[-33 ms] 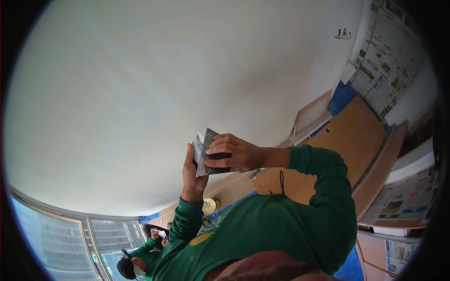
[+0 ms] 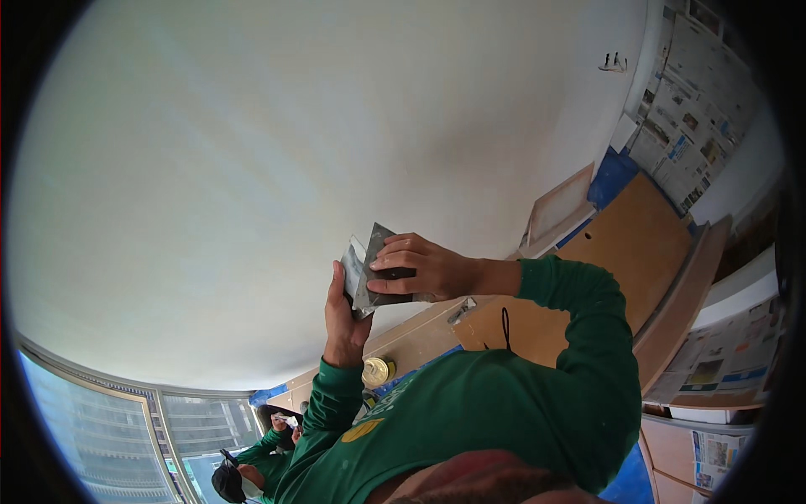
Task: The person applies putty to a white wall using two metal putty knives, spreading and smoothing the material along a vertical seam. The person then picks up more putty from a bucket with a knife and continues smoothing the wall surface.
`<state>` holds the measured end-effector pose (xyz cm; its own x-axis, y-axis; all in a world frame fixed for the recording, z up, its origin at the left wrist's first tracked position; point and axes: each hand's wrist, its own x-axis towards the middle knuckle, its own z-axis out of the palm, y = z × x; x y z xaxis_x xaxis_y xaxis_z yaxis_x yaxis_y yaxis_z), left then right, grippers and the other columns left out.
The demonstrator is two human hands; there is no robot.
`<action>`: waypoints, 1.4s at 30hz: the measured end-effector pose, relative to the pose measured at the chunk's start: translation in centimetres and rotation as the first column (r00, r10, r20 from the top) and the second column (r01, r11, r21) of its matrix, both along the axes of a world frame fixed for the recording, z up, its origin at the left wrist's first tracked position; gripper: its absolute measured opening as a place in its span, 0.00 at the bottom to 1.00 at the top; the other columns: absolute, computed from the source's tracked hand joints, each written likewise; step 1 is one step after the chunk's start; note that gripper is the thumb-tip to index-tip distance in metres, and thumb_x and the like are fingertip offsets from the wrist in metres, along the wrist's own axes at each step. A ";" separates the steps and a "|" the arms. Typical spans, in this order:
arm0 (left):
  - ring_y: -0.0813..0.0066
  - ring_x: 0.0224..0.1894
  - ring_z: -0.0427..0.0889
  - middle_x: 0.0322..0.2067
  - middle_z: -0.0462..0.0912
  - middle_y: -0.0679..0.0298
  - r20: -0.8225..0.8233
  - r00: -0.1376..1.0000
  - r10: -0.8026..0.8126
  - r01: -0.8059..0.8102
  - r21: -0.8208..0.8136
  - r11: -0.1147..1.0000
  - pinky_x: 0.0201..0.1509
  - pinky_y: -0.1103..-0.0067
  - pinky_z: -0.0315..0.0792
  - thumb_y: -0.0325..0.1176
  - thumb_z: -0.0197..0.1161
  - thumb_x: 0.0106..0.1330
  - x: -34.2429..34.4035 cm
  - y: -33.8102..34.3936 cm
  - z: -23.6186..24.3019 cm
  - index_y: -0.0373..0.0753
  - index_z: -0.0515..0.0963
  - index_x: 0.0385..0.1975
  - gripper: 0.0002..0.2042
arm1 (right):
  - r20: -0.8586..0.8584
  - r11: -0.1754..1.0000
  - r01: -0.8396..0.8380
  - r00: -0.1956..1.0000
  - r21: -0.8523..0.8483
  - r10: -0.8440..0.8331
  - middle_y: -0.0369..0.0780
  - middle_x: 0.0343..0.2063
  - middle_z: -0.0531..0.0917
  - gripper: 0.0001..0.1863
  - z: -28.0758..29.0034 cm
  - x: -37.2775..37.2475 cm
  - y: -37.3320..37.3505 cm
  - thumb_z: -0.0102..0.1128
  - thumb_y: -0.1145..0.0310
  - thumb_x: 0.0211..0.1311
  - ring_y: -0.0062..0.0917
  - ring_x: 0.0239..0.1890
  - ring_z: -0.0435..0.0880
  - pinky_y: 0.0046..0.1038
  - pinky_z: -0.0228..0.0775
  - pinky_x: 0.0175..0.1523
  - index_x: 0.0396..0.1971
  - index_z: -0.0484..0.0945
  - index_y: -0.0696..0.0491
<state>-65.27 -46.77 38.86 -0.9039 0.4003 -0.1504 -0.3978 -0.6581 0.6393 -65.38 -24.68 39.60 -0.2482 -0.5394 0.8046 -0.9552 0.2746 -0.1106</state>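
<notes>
Before a broad white wall (image 2: pixel 277 151), both my hands meet at mid-view. My right hand (image 2: pixel 432 267) grips a wide grey filling knife (image 2: pixel 388 294), its fingers spread across the flat blade. Upright behind it, my left hand (image 2: pixel 344 323) holds a second, paler metal blade (image 2: pixel 351 267) with the thumb along its left side. The two blades overlap and their edges appear to touch. Part of the paler blade and most of my left fingers are hidden behind the grey one.
Lower left, a co-worker (image 2: pixel 264 466) in green is near windows (image 2: pixel 88 428). A round tin (image 2: pixel 378 370) stands below my hands. At right are a brown board (image 2: pixel 621 244), a leaning framed panel (image 2: pixel 561 206), newspaper-covered surfaces (image 2: pixel 701 105) and wires (image 2: pixel 614 63) protruding from the wall.
My right hand and the grey filling knife have shifted slightly upward against the paler blade. My left hand has barely moved.
</notes>
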 end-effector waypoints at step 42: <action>0.77 0.46 0.84 0.46 0.85 0.70 0.034 0.856 0.515 -0.511 -0.085 0.855 0.51 0.78 0.77 0.49 0.59 0.75 1.1 -9.2 -6.0 0.43 0.78 0.53 0.18 | -0.277 0.595 0.800 0.557 -0.073 -0.783 0.36 0.54 0.78 0.27 -4.8 -15.5 5.9 0.61 0.77 0.59 0.28 0.57 0.74 0.36 0.65 0.56 0.61 0.76 0.55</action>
<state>-64.17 -56.01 32.81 -0.9677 -0.1319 -0.2147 -0.0508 -0.7323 0.6791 -80.91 -18.77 34.82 -0.3912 -0.2720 0.8792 -0.3369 0.9313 0.1382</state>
